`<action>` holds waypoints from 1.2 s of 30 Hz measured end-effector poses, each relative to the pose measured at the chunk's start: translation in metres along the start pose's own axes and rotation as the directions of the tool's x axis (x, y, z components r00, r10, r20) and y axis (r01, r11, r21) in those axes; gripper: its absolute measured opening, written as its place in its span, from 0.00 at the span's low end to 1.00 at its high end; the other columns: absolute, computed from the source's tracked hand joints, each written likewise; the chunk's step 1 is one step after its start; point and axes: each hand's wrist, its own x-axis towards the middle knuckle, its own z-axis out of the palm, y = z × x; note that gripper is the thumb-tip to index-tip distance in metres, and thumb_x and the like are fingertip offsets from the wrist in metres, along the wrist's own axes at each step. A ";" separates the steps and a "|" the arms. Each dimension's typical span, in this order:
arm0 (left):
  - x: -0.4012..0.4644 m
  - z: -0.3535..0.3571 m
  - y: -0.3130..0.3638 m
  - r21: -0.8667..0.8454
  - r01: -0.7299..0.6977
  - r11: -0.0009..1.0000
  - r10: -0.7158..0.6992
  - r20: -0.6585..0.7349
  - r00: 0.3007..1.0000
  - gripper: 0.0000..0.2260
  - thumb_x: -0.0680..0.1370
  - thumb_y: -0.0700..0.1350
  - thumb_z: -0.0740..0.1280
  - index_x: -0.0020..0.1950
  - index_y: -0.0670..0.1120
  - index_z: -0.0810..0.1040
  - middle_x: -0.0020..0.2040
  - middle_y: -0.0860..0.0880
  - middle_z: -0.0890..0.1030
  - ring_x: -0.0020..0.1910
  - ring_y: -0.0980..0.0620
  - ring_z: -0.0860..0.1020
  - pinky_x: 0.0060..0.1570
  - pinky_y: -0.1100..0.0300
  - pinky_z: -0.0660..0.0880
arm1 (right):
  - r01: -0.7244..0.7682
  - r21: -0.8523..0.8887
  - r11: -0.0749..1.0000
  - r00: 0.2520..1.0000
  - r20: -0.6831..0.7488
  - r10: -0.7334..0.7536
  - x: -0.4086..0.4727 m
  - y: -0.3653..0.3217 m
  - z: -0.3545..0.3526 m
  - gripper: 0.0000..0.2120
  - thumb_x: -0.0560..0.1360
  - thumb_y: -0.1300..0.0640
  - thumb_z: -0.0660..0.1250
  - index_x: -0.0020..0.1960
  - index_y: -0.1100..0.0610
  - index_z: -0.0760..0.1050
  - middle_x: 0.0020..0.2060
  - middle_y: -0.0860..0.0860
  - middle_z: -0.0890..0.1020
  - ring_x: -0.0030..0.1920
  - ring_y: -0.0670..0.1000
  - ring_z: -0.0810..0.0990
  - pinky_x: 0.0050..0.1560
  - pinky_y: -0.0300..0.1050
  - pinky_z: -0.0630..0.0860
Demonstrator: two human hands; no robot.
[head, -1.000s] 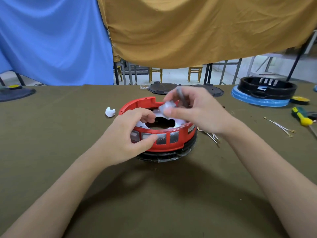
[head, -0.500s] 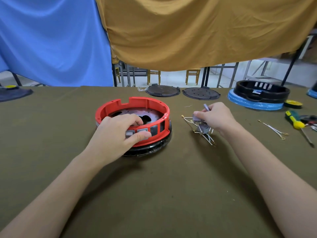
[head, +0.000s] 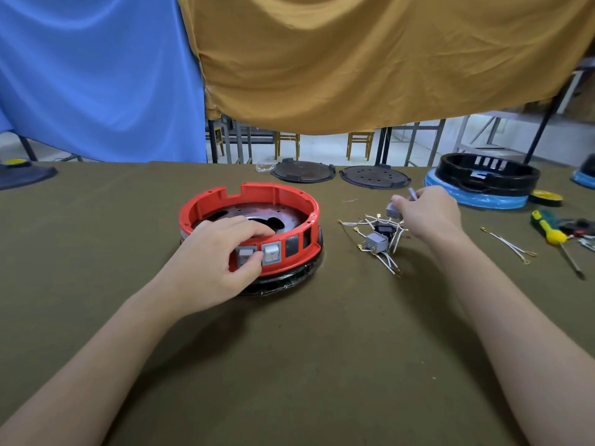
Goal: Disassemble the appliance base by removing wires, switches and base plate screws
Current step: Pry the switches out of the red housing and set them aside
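The red ring-shaped appliance base (head: 289, 201) sits on the olive table, a perforated metal plate (head: 257, 214) inside it. My left hand (head: 219, 259) grips its near wall, thumb on a grey switch (head: 245, 255), beside a white switch (head: 271, 252). To the right lies a pile of white wires (head: 383, 252) with a removed grey switch (head: 376, 242) and a black one. My right hand (head: 428, 214) hovers over the pile's far side, pinching a small grey switch (head: 393, 211).
Two dark round plates (head: 302, 171) (head: 375, 177) lie at the table's far edge. A black base on a blue ring (head: 483, 185) stands far right. A green-and-yellow screwdriver (head: 550, 233) and loose wires (head: 508, 243) lie right of my hand.
My right hand carried the grey switch from above the base over to the wire pile on the right. My left hand stayed on the base's near wall.
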 end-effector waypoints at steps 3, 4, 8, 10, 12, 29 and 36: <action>0.000 0.001 0.000 0.005 0.012 1.000 -0.012 -0.004 1.000 0.17 0.75 0.51 0.61 0.62 0.52 0.79 0.52 0.65 0.76 0.53 0.64 0.74 0.54 0.57 0.70 | -0.032 -0.107 0.994 0.999 0.011 0.034 0.006 0.006 -0.008 0.13 0.77 0.52 0.68 0.41 0.60 0.73 0.41 0.55 0.77 0.43 0.58 0.75 0.32 0.44 0.63; 0.001 0.001 0.000 0.003 0.016 1.000 -0.016 -0.004 1.000 0.17 0.75 0.51 0.61 0.62 0.52 0.79 0.52 0.64 0.76 0.53 0.63 0.74 0.54 0.57 0.70 | -0.048 -0.152 0.987 0.997 0.049 0.056 0.007 0.008 -0.011 0.14 0.76 0.53 0.69 0.39 0.60 0.72 0.39 0.55 0.76 0.42 0.58 0.74 0.32 0.44 0.63; 0.000 0.001 0.001 -0.006 0.021 1.000 -0.021 -0.004 1.000 0.17 0.75 0.51 0.61 0.62 0.52 0.79 0.54 0.63 0.77 0.55 0.62 0.75 0.57 0.54 0.72 | -0.006 -0.400 0.916 0.971 0.218 0.102 0.006 0.012 -0.016 0.17 0.75 0.55 0.71 0.33 0.59 0.68 0.32 0.53 0.72 0.34 0.53 0.70 0.29 0.44 0.62; 0.000 0.001 0.001 -0.012 0.025 1.000 -0.025 -0.010 1.000 0.17 0.75 0.51 0.62 0.62 0.52 0.78 0.55 0.63 0.77 0.55 0.62 0.75 0.58 0.53 0.72 | 0.012 -0.403 0.915 0.968 0.235 0.091 0.007 0.012 -0.016 0.17 0.76 0.54 0.71 0.34 0.59 0.69 0.36 0.53 0.75 0.37 0.54 0.72 0.33 0.45 0.65; -0.001 0.002 0.001 -0.006 0.026 1.000 -0.026 -0.020 0.999 0.17 0.74 0.52 0.62 0.61 0.53 0.78 0.54 0.63 0.78 0.55 0.62 0.75 0.57 0.54 0.70 | 0.018 -0.326 0.945 0.985 0.169 0.039 0.007 0.012 -0.020 0.14 0.77 0.52 0.69 0.39 0.60 0.71 0.45 0.47 0.78 0.40 0.54 0.75 0.38 0.45 0.67; 0.001 0.007 0.002 -0.086 0.062 0.994 -0.064 -0.026 0.998 0.11 0.72 0.53 0.63 0.54 0.59 0.76 0.48 0.65 0.79 0.52 0.62 0.76 0.61 0.55 0.63 | -0.046 0.869 0.493 0.681 0.388 -0.621 -0.068 -0.056 -0.001 0.16 0.76 0.45 0.67 0.41 0.57 0.81 0.29 0.52 0.78 0.28 0.48 0.73 0.31 0.39 0.75; 0.001 0.004 0.003 -0.154 -0.014 0.988 0.016 0.017 1.000 0.12 0.74 0.49 0.65 0.56 0.57 0.79 0.49 0.64 0.79 0.55 0.55 0.75 0.65 0.56 0.59 | 0.179 0.866 0.466 0.675 0.236 -0.699 -0.094 -0.062 0.010 0.13 0.81 0.56 0.65 0.43 0.63 0.77 0.30 0.52 0.80 0.32 0.50 0.80 0.40 0.42 0.79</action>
